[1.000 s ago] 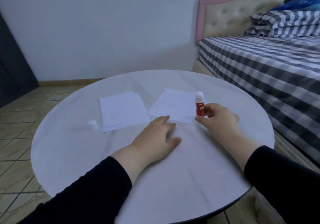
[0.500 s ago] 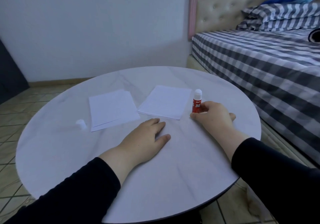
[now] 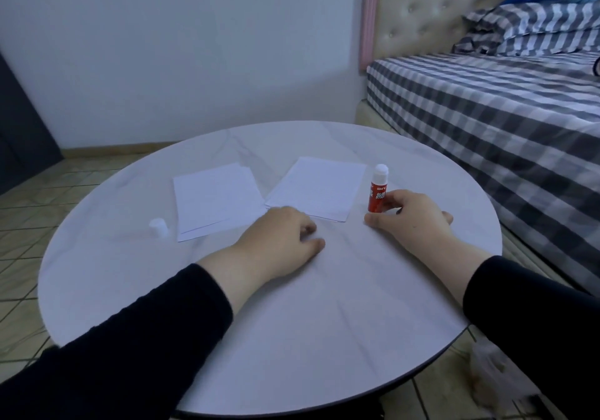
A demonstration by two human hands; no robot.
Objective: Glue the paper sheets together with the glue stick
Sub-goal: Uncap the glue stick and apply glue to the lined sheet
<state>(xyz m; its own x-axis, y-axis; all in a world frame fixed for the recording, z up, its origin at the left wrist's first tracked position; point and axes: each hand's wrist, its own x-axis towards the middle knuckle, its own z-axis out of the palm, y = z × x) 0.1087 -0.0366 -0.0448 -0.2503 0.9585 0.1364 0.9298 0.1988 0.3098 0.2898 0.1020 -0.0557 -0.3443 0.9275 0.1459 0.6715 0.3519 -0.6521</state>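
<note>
Two small stacks of white paper lie on the round marble table [image 3: 292, 322]: the left paper stack [image 3: 217, 198] and the right paper stack [image 3: 319, 187]. A red glue stick [image 3: 376, 194] with its white glue tip exposed stands upright just right of the right stack. My right hand [image 3: 412, 218] holds its lower part between thumb and fingers. My left hand [image 3: 279, 241] rests on the table at the near-left corner of the right stack, fingers curled under, holding nothing. The white cap [image 3: 159, 226] lies left of the left stack.
A bed [image 3: 503, 121] with grey checked bedding and a padded headboard stands close to the table's right side. Tiled floor [image 3: 19, 224] surrounds the table, and a dark door is at the far left. A crumpled plastic bag [image 3: 490, 371] lies on the floor at the lower right.
My left hand's fingers have curled in from lying flat on the table. My right hand stays on the glue stick. The view has shifted slightly with my head.
</note>
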